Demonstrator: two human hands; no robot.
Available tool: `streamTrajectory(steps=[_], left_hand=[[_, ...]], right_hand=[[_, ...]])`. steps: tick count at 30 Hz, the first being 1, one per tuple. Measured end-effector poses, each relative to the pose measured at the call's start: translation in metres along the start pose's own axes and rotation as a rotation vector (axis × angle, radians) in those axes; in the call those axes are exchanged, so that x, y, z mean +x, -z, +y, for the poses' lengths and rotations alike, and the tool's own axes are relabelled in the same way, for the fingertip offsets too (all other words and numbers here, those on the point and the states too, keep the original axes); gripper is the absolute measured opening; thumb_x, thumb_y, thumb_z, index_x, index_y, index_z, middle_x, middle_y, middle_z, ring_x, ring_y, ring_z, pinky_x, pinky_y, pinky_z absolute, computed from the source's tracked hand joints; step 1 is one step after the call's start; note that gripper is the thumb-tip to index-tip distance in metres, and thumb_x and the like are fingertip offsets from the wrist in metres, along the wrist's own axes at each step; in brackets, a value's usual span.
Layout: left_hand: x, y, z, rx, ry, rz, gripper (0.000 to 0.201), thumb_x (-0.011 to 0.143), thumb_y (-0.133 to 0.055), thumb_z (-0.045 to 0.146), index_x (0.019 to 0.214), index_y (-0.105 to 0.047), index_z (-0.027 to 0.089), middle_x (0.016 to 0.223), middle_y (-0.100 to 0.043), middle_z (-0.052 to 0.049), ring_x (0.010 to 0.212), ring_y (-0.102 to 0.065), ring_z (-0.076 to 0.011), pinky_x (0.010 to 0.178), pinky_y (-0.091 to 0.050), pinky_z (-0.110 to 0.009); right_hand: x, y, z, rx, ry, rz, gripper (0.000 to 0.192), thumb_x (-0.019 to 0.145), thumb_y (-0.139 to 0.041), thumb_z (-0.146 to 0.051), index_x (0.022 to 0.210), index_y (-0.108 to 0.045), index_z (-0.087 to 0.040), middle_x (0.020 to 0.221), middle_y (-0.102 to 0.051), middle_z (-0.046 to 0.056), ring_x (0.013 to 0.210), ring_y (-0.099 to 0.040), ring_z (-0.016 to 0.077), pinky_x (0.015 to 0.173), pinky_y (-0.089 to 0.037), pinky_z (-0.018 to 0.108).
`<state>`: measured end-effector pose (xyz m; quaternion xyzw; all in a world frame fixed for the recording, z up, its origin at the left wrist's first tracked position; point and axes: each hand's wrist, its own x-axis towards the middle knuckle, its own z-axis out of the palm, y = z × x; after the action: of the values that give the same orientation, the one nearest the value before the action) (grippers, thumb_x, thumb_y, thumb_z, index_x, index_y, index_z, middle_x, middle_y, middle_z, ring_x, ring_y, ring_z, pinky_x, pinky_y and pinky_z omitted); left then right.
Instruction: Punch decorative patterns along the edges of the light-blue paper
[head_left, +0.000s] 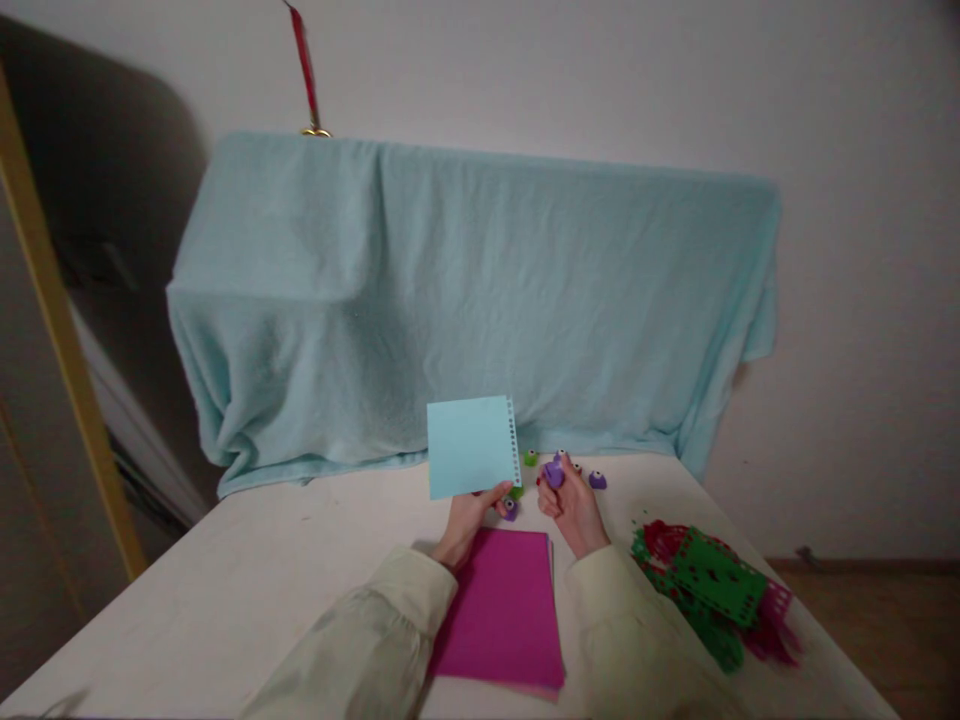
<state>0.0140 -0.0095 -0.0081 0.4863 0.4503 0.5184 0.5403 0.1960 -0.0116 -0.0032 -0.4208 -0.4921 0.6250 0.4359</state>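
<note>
Two hands work near the far middle of the tabletop (247, 560), both in pale sleeves. Starting at the left, the left hand (466, 520) holds a light blue sheet of paper (470, 446) upright, its fingers pinched shut on the lower edge with the thumb across the front. A row of small punched holes runs down the sheet's right edge. Below the wrists, a stack of magenta paper (504, 610) lies flat, just beside both forearms.

Moving right, the right hand (571, 505) is closed around a small purple punch (554, 473), held close to the perforated edge of the sheet but apart from it. The view is soft here, so I cannot tell whether the slot of the punch faces the paper. More little punches sit behind the hands: a green punch (531, 458), another purple punch (597, 480), and one partly hidden under the left thumb. Farther right lies a heap of green and red cut paper (709, 585). A pale blue towel (465, 300) drapes over something bulky at the back.

To punch cleanly, it seems best to keep the sheet taut and steady near the working edge, slide that edge fully into the slot, line it up with the existing holes, and press straight down in one firm squeeze.
</note>
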Motion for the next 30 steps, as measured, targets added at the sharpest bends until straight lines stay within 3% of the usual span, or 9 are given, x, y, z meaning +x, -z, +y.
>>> streamTrajectory(steps=[2,4,8,15,22,25,30], left_hand=[[0.002,0.001,-0.005,0.025,0.017,0.01,0.039,0.073,-0.064,0.044,0.05,-0.058,0.013,0.063,-0.063,-0.008,0.066,-0.058,-0.0176,0.079,-0.043,-0.029],[0.005,0.002,-0.012,-0.012,0.048,0.024,0.037,0.075,-0.061,0.046,0.061,-0.065,0.012,0.07,-0.065,-0.009,0.068,-0.06,-0.0191,0.079,-0.045,-0.031],[0.01,0.002,-0.024,-0.144,0.064,0.049,0.037,0.076,-0.061,0.045,0.096,-0.067,0.015,0.091,-0.067,-0.009,0.083,-0.064,-0.0214,0.08,-0.049,-0.033],[0.008,0.0,-0.026,-0.328,0.021,0.012,0.043,0.078,-0.061,0.046,0.107,-0.062,0.015,0.115,-0.059,-0.011,0.096,-0.062,-0.0226,0.086,-0.05,-0.037],[0.006,0.001,-0.025,-0.212,0.063,0.005,0.047,0.08,-0.053,0.054,0.097,-0.063,0.011,0.098,-0.065,-0.013,0.078,-0.065,-0.0212,0.08,-0.05,-0.035],[0.005,0.002,-0.023,-0.119,0.052,0.029,0.047,0.082,-0.049,0.056,0.089,-0.065,0.013,0.091,-0.066,-0.01,0.072,-0.063,-0.0185,0.082,-0.047,-0.032],[0.005,0.004,-0.021,-0.029,-0.049,-0.076,0.059,0.088,-0.03,0.059,0.063,-0.061,0.016,0.068,-0.061,-0.007,0.066,-0.058,-0.0164,0.078,-0.043,-0.029]], right_hand=[[0.001,-0.004,0.003,-0.078,0.025,0.011,0.091,0.086,-0.028,-0.08,0.134,-0.023,-0.003,0.08,-0.042,0.001,0.064,-0.026,-0.018,0.062,-0.022,-0.009],[0.001,-0.007,0.006,-0.12,0.026,-0.01,0.097,0.084,-0.034,-0.08,0.144,-0.014,-0.006,0.092,-0.045,0.002,0.069,-0.031,-0.0178,0.064,-0.026,-0.01],[0.0,-0.01,0.009,-0.14,0.01,-0.065,0.107,0.083,-0.038,-0.079,0.154,-0.006,-0.006,0.093,-0.045,0.003,0.075,-0.035,-0.017,0.069,-0.03,-0.01],[0.006,-0.018,0.019,-0.229,-0.002,-0.027,0.114,0.076,-0.05,-0.075,0.158,-0.006,-0.01,0.096,-0.046,0.003,0.075,-0.036,-0.017,0.067,-0.03,-0.01],[0.012,-0.02,0.029,-0.21,-0.055,0.057,0.119,0.065,-0.06,-0.073,0.153,-0.019,-0.004,0.092,-0.046,0.004,0.089,-0.043,-0.0133,0.073,-0.032,-0.013],[0.011,-0.022,0.028,-0.2,-0.045,0.068,0.114,0.069,-0.057,-0.073,0.152,-0.021,-0.004,0.09,-0.045,0.004,0.088,-0.043,-0.0139,0.076,-0.034,-0.013],[0.01,-0.022,0.027,-0.232,-0.056,0.038,0.117,0.073,-0.043,-0.084,0.151,-0.021,0.0,0.09,-0.045,0.005,0.079,-0.039,-0.0152,0.073,-0.036,-0.009]])
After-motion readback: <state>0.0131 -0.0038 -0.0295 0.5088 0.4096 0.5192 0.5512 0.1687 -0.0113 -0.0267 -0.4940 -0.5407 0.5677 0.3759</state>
